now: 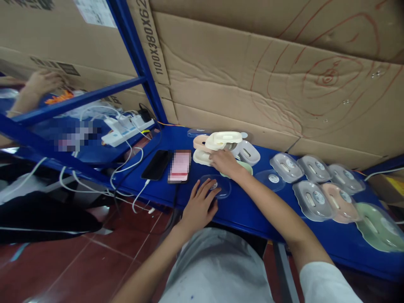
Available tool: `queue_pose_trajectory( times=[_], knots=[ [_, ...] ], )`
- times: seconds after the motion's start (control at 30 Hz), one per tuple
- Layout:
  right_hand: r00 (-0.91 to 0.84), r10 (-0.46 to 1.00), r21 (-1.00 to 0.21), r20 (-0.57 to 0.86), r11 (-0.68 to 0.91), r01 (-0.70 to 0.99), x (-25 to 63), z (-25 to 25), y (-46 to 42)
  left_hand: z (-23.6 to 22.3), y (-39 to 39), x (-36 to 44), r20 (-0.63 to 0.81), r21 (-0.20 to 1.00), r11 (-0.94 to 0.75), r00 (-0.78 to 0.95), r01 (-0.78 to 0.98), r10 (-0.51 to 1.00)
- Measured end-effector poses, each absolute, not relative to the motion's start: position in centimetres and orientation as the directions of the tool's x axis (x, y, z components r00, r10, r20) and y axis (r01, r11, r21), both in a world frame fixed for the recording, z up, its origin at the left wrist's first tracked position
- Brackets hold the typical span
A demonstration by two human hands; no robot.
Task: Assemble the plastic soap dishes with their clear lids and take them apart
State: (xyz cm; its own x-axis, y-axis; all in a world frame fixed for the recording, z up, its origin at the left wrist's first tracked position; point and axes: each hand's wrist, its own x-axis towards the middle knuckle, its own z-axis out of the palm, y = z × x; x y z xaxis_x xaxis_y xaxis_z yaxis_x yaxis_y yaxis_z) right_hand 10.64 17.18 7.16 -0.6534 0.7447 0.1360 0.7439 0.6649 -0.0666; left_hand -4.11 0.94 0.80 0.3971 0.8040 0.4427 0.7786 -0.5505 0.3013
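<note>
My left hand (199,205) lies flat with fingers spread on a clear plastic lid (221,185) at the front of the blue table (252,210). My right hand (224,162) reaches forward, its fingers curled on a cream soap dish (202,157) in a small pile. That pile holds a cream tray (224,138), a pink dish (199,142) and a white dish (249,152). Part of a pale green dish (247,166) shows just right of my right wrist.
Two phones (156,164) (179,166) lie left of the pile, with white cables and a power strip (126,128) beyond. Several lidded soap dishes (315,195) line the table's right side. Cardboard sheets (268,75) stand behind. Another person's hand (44,81) is at far left.
</note>
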Motion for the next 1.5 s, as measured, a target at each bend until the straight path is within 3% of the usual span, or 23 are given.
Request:
queue_pose_trajectory(
  times=[0.17, 0.33, 0.5, 0.6, 0.73, 0.9, 1.07, 1.27, 1.5],
  knots=[
    [-0.642, 0.761, -0.09, 0.097, 0.649, 0.755, 10.4, 7.4, 17.5, 0.6, 0.9, -4.1, 0.459, 0.306, -0.549, 0.384, 0.778, 0.801],
    [-0.628, 0.75, -0.245, 0.209, 0.662, 0.709, 12.3, 10.8, 15.2, 0.7, 0.9, -4.1, 0.463, 0.306, -0.557, 0.391, 0.772, 0.795],
    [-0.595, 0.719, -0.371, 0.359, 0.695, 0.617, 19.1, 12.5, 6.7, 0.8, 1.0, -4.3, 0.441, 0.319, -0.557, 0.4, 0.767, 0.804],
    [-0.54, 0.762, -0.439, 0.357, 0.647, 0.623, 24.2, 10.7, 0.1, 0.9, 1.5, -4.3, 0.406, 0.343, -0.555, 0.413, 0.758, 0.815],
    [-0.436, 0.843, -0.409, 0.315, 0.535, 0.739, 28.5, 6.5, -5.3, 1.7, 3.4, -3.1, 0.445, 0.346, -0.565, 0.399, 0.749, 0.802],
    [-0.372, 0.862, -0.36, 0.345, 0.487, 0.796, 28.6, 3.0, -5.8, 4.1, 7.5, 0.3, 0.465, 0.221, -0.616, 0.474, 0.756, 0.748],
    [-0.348, 0.875, -0.409, 0.337, 0.469, 0.782, 27.3, 1.7, -5.1, 5.8, 9.0, 2.4, 0.418, 0.222, -0.686, 0.568, 0.693, 0.709],
    [-0.104, 0.881, -0.492, 0.461, 0.352, 0.796, 27.5, 0.9, -5.3, 4.8, 4.0, 2.1, 0.464, 0.256, -0.836, 0.697, 0.486, 0.547],
    [-0.288, 0.863, -0.385, 0.415, 0.453, 0.804, 27.4, 0.6, -4.9, 2.5, 2.0, 1.2, 0.426, 0.323, -0.832, 0.716, 0.452, 0.554]
  ],
)
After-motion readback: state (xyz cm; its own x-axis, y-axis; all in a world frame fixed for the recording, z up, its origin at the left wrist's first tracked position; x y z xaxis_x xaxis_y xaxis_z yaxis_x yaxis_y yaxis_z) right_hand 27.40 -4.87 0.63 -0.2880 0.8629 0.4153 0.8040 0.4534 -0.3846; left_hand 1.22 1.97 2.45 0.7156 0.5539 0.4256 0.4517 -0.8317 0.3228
